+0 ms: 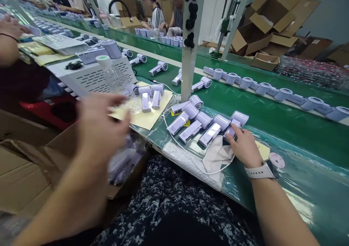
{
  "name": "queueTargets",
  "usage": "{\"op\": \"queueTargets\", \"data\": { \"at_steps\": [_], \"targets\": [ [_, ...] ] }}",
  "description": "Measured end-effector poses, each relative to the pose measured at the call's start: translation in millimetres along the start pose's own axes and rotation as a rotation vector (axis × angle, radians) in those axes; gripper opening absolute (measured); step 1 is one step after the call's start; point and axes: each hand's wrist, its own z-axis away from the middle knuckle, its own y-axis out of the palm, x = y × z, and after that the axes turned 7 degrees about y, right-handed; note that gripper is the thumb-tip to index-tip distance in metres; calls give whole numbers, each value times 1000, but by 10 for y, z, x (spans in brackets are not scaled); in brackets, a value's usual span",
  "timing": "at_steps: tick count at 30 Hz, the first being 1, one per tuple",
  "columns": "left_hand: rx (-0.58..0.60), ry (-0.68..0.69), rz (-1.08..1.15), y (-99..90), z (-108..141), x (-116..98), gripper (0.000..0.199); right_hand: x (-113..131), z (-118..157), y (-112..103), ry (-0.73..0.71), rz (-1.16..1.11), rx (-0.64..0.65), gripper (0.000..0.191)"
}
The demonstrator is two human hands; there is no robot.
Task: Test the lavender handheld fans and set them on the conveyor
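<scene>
My right hand [243, 144], with a watch on its wrist, has its thumb and fingers on a lavender handheld fan [239, 119] at the right end of a group on the bench. Beside it lie several more handheld fans [209, 134], handles toward me. A crumpled white cloth [218, 153] lies just below that hand. My left hand [102, 120] is blurred by motion, raised over the left edge of the bench; its thumb and fingers look apart with nothing visible between them. Near it, two fans [146, 100] rest on a yellow paper sheet [149, 121].
A clear bottle [111, 73] stands by a white vented metal box [103, 79]. A white cable [181, 148] loops across the bench front. Behind the post [188, 71], a green conveyor [245, 108] carries fans. An open carton [128, 180] with bagged items sits below left. Co-workers sit across the line.
</scene>
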Motion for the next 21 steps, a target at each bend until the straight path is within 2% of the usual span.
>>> {"op": "queueTargets", "data": {
  "at_steps": [1,2,4,6,8,9,12,15,17,21],
  "targets": [
    [53,77,-38,398,-47,-161,21,18,15,44,3,10,6,52],
    [161,122,-28,803,-82,-313,17,41,36,73,7,18,9,52],
    [436,214,-98,1530,-110,-570,24,78,77,94,15,27,15,50],
    [628,227,-242,2036,-88,-748,55,85,103,81,38,27,17,45],
    [716,260,-350,2297,-35,-835,78,61,103,61,91,14,2,43],
    [729,280,-379,2354,-4,-847,80,37,91,51,126,0,-13,43],
    [699,293,-390,2367,79,-804,64,-78,11,13,225,-89,-56,49],
    [639,246,-231,2305,122,-737,46,-221,-87,-62,298,-250,-60,60],
    [574,153,-35,2252,119,-711,44,-267,-113,-140,332,-379,-53,66],
    [448,-152,277,2055,61,-706,64,-99,42,-328,264,-609,-63,71]
  ]
}}
